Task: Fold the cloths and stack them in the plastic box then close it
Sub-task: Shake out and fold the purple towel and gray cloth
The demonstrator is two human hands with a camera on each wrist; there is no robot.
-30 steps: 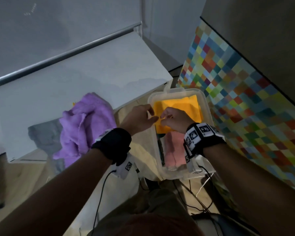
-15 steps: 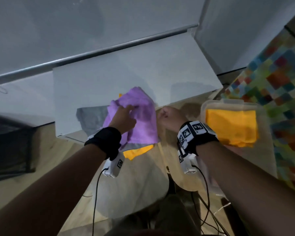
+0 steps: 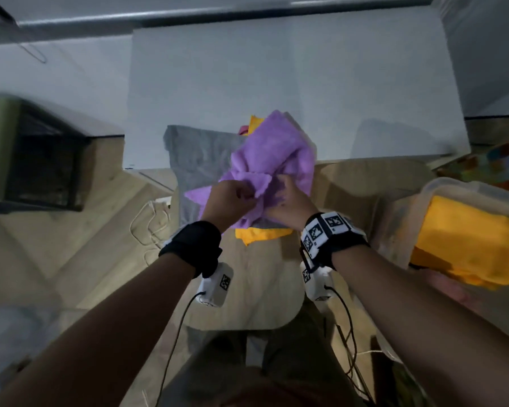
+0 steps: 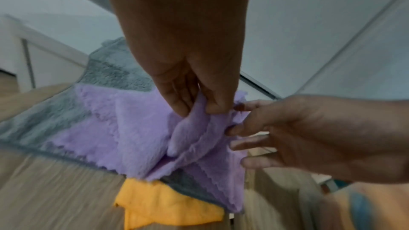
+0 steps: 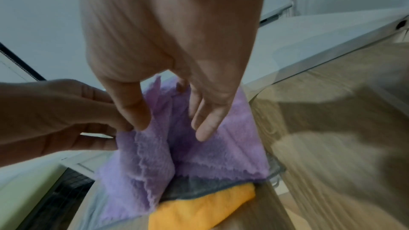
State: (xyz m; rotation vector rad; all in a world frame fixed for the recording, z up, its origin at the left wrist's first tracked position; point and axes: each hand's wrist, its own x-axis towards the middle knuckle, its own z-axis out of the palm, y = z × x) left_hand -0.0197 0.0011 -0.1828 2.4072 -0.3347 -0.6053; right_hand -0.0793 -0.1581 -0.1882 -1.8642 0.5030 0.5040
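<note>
Nearest the body, both forearms reach forward, each wrist wrapped in a black band. The left hand point(image 3: 228, 201) pinches a scalloped edge of the purple cloth point(image 3: 276, 154) between thumb and fingers; the left wrist view shows the fold gathered under the thumb. The right hand point(image 3: 288, 201) lies on the same cloth with its fingers spread and mostly straight; its thumb presses the fabric beside the left fingers, but whether it truly pinches there is hard to tell. The purple cloth is bunched on top of a grey cloth point(image 3: 194, 154), which hides most of an orange cloth point(image 3: 262, 235) peeking out at the near edge; a bit of orange and red also shows behind the pile. To the right, well apart, the plastic box point(image 3: 441, 189) is cut off by the frame edge, a folded orange cloth point(image 3: 470, 245) lying inside it. Beyond the pile lies a white board point(image 3: 276, 69), blurred
</note>
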